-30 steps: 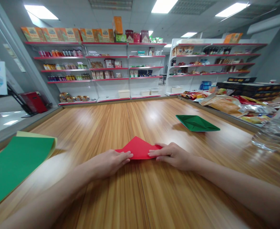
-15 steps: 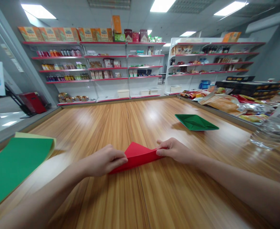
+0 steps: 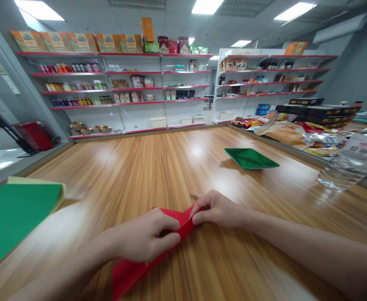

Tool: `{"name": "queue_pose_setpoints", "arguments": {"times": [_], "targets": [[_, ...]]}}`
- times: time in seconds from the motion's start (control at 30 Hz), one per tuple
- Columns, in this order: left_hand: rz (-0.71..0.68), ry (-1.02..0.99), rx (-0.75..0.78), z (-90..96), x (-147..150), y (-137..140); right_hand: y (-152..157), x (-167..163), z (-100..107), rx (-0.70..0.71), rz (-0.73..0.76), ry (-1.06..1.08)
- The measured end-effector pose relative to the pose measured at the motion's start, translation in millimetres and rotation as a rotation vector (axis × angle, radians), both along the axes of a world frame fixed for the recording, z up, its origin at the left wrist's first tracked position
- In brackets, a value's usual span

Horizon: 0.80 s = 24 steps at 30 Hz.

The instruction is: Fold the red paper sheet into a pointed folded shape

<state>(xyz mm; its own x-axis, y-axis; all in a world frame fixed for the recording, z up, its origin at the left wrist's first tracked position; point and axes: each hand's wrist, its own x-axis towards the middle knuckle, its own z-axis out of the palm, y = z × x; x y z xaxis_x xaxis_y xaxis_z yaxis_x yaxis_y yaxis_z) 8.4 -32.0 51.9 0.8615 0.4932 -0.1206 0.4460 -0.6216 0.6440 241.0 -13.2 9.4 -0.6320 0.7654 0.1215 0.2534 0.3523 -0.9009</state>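
A folded sheet of red paper [image 3: 130,274] lies slantwise low over the wooden table, its near end toward the lower left. My left hand [image 3: 152,234] is closed over its middle, thumb and fingers pinching the edge. At the upper right end of the paper, my right hand [image 3: 214,209] grips the fold between thumb and fingers. One finger of that hand sticks out to the left. Parts of the red paper are hidden under my left hand.
A green folded paper piece [image 3: 251,159] rests farther back on the right. Green and pale yellow sheets [image 3: 20,213] lie at the left. A clear plastic bottle [image 3: 342,167] and packaged snacks [image 3: 289,133] are along the right side. Stocked shelves [image 3: 133,88] stand behind the table.
Both hands have come nearer to me and closer together. The red paper has turned, its left end swinging down toward me. The view has shifted slightly.
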Motion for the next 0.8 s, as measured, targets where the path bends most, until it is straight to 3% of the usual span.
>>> {"name": "queue_pose_setpoints", "arguments": {"times": [0.1, 0.4, 0.5, 0.57, 0.67, 0.73, 0.8], "targets": [[0.013, -0.114, -0.308, -12.9, -8, 15, 5, 4, -1, -0.01, -0.06, 0.004], [0.04, -0.205, -0.356, -19.6, -1, 15, 8, 9, -3, 0.084, -0.138, -0.019], [0.084, -0.078, -0.229, -5.3, -7, 13, 8, 11, -7, 0.13, -0.163, -0.016], [0.089, 0.008, -0.008, 7.5, -13, 13, 11, 16, -9, 0.164, -0.217, -0.03], [0.057, -0.015, 0.248, 17.0, -20, 15, 16, 23, -10, 0.237, -0.309, -0.058], [0.03, -0.044, 0.314, 11.4, -20, 20, 16, 26, -8, 0.397, -0.307, -0.116], [0.014, -0.027, 0.404, -2.2, -19, 25, 14, 26, -7, 0.626, -0.2, -0.209]]}}
